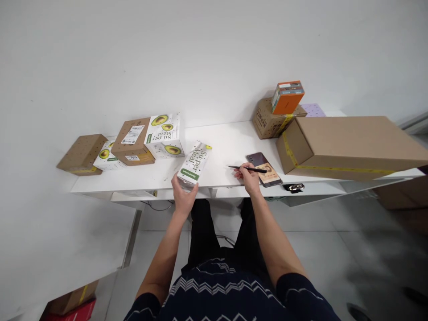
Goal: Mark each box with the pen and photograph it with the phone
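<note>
My left hand (184, 196) grips the near end of a white carton (195, 162) printed "Su-per Meal", with a green label band. The carton lies tilted on the white desk (220, 156), its near end at the front edge. Between the fingers of my right hand (250, 178) is a slim black pen (256, 169), its thin end pointing left over the desk. Just right of that hand lies a smartphone (270, 174) with a picture on its back; the hand and pen hide part of it.
Along the left stand a brown box (85, 151), a small avocado-print box (107, 156), a labelled brown box (133, 133) and a larger avocado-print box (165, 138). At right are a long cardboard box (344, 140), an orange box (289, 101) upon a brown carton (267, 120), and a dark clip-like object (294, 187).
</note>
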Available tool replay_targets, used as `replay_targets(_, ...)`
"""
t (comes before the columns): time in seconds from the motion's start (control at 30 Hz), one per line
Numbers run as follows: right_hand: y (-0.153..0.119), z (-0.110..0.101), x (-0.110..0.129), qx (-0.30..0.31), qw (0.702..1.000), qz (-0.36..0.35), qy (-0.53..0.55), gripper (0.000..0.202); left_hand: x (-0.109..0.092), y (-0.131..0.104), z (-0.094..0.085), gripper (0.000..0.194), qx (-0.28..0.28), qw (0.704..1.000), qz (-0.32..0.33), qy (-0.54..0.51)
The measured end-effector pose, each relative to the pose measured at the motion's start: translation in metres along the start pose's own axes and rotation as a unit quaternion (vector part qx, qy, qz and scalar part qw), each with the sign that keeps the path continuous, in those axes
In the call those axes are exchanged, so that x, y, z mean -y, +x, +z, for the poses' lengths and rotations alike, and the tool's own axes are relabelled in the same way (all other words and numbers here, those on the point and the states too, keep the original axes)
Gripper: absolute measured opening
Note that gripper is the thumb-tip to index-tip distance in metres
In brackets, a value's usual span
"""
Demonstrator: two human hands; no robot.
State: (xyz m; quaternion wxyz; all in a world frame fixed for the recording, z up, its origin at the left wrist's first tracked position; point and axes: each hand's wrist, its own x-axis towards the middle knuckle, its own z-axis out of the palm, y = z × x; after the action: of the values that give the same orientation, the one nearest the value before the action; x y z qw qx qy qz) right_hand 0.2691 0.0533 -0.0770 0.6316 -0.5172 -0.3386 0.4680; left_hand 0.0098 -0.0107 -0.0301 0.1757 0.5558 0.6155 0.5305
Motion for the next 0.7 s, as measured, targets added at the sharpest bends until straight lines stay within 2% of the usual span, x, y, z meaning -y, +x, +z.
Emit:
replay_targets(0.1, 0.002, -0.001, -0.002, -0.015, 1.0, 0.007, 0.019, 0.027, -0.004, -0.008, 0.01, 0.069, 0.02, 0.988, 0.124, 0.095)
replay_targets(0.17, 0.003, -0.002, -0.003, -0.019, 0.999, 0.013, 0.028, 0.031, -0.005, -0.015, 0.018, 0.057, 0.042, 0.977, 0.164, 0.132)
replay_targets(0.27, 0.004, -0.002, -0.003, -0.023, 0.999, 0.017, 0.04, 0.033, -0.005, -0.026, 0.03, 0.042, 0.077, 0.965, 0.189, 0.162)
replay_targets(0.33, 0.004, -0.002, -0.003, -0.028, 0.998, 0.016, 0.048, 0.034, -0.004, -0.032, 0.038, 0.04, 0.106, 0.956, 0.203, 0.182)
replay_targets(0.57, 0.003, -0.001, -0.004, -0.053, 0.998, -0.007, 0.021, 0.036, -0.009, -0.045, 0.063, 0.05, 0.173, 0.924, 0.225, 0.256)
replay_targets(0.7, 0.002, 0.0, -0.004, -0.066, 0.998, -0.018, 0.003, 0.036, -0.017, -0.051, 0.079, 0.055, 0.185, 0.918, 0.224, 0.269)
